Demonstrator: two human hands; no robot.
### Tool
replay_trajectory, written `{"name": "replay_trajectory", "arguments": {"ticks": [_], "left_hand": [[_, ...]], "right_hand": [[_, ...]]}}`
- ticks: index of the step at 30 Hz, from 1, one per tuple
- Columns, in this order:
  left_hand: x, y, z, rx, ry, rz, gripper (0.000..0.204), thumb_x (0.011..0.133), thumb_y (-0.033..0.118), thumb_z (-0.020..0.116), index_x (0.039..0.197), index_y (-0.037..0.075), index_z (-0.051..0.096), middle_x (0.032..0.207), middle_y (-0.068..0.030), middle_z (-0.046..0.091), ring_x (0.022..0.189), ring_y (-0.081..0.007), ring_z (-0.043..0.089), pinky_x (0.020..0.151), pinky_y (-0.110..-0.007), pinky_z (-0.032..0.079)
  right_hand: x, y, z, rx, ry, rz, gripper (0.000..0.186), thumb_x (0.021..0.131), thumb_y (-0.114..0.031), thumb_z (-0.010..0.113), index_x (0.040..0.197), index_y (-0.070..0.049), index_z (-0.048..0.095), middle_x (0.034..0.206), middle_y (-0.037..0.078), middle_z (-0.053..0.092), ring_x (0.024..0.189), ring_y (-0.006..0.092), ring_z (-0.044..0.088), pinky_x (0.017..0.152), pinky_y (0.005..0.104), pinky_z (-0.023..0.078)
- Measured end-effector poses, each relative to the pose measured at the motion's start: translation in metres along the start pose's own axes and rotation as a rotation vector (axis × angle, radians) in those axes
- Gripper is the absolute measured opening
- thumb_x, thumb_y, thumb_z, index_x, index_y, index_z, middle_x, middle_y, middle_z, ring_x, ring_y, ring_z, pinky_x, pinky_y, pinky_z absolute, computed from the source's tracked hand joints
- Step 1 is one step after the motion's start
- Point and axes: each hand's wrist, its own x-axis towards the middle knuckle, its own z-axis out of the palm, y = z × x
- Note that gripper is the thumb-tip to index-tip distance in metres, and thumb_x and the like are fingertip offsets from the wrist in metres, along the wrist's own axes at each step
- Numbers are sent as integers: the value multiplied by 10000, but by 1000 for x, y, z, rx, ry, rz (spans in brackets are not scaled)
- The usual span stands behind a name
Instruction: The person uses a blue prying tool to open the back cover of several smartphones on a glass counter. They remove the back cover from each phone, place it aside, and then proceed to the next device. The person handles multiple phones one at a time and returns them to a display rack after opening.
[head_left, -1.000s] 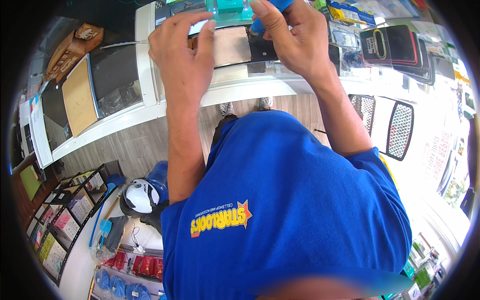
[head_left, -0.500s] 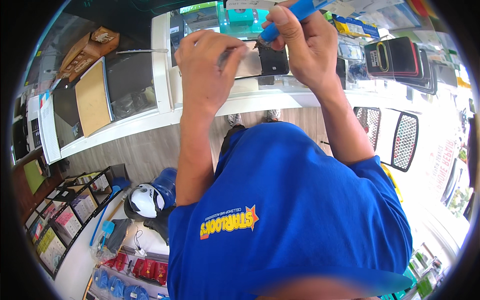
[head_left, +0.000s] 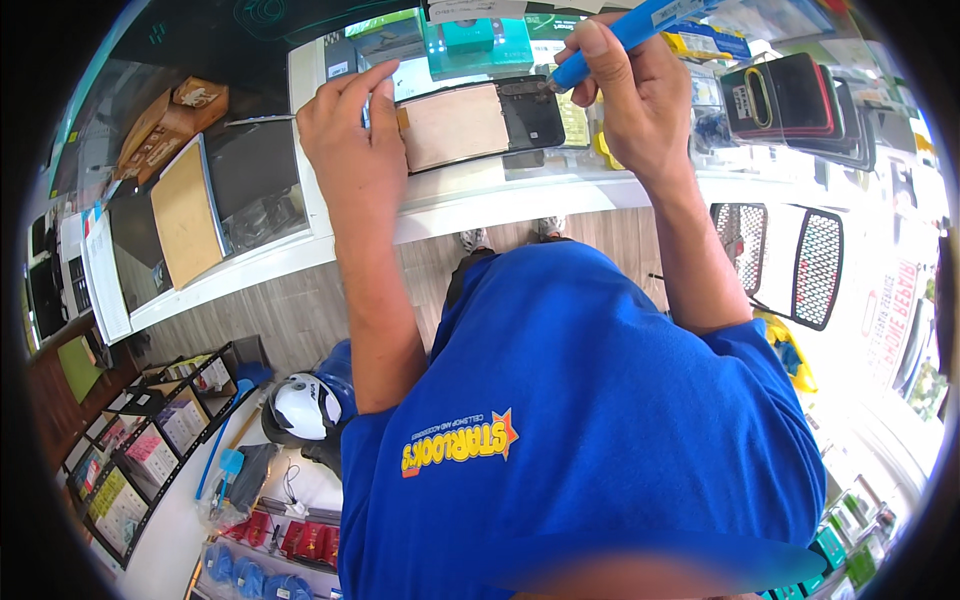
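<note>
Bright blue marks the tube point(head_left: 630, 38), black the phone frame point(head_left: 535, 118), pale beige its panel point(head_left: 458, 125) and teal a box point(head_left: 478, 50). The royal-blue shirt point(head_left: 610, 390) bears yellow lettering point(head_left: 450, 455) and an orange star point(head_left: 511, 434); the table point(head_left: 500, 193) is edged in white, the folder point(head_left: 187, 215) tan, the helmet point(head_left: 300, 406) white and black, and the floor point(head_left: 265, 275) streaked with grey wood grain.

view: head, left fisheye of a pair | from: wearer's head, above left hand point(head_left: 362, 135) and right hand point(head_left: 643, 115) | faces: steeply down | range: blue shirt point(head_left: 600, 390) closer than the hands, large below them | spans: counter point(head_left: 455, 207) around the hands, floor point(head_left: 255, 292) below them
</note>
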Motion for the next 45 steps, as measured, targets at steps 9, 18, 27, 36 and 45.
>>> {"name": "replay_trajectory", "arguments": {"ticks": [9, 18, 27, 36, 45], "left_hand": [[-5, 1, -4, 151, 31, -12, 251, 1040, 294, 645, 1179, 154, 801, 1209, -88, 670, 1236, -338, 507, 1085, -468, 405], [-13, 17, -4, 181, -100, 66, 286, 1032, 317, 643, 1212, 173, 812, 1238, -63, 672, 1284, -345, 480, 1101, -502, 359], [-4, 24, -1, 5, -94, 136, 252, 1025, 309, 680, 1208, 180, 795, 1223, -32, 657, 1279, -319, 461, 1107, -471, 352], [-31, 27, -8, -72, -40, 76, 225, 1011, 289, 712, 1176, 159, 793, 1198, -56, 644, 1230, -294, 469, 1090, -427, 361], [-25, 23, -4, -133, -103, 86, 192, 1000, 279, 724, 1116, 142, 795, 1130, -37, 698, 1153, -279, 545, 1046, -429, 389]], "right_hand": [[2, -8, -12, -18, 55, 81, 363, 1089, -342, 619, 955, -8, 663, 752, 26, 639, 633, 91, 593, 568, 270, 474], [1, 3, -11, 14, 79, 18, 363, 1084, -354, 631, 979, -8, 663, 769, 26, 642, 631, 84, 586, 564, 261, 470], [2, -6, -15, -16, 47, 63, 359, 1083, -350, 635, 968, -11, 661, 759, 24, 639, 629, 91, 592, 566, 265, 473], [13, -2, -5, -146, 31, -82, 362, 1066, -319, 657, 874, -12, 658, 632, 49, 602, 591, 135, 595, 556, 335, 463], [20, -2, -3, -251, 16, -68, 373, 1055, -328, 669, 897, 10, 672, 636, 96, 640, 588, 195, 633, 564, 359, 477]]}}
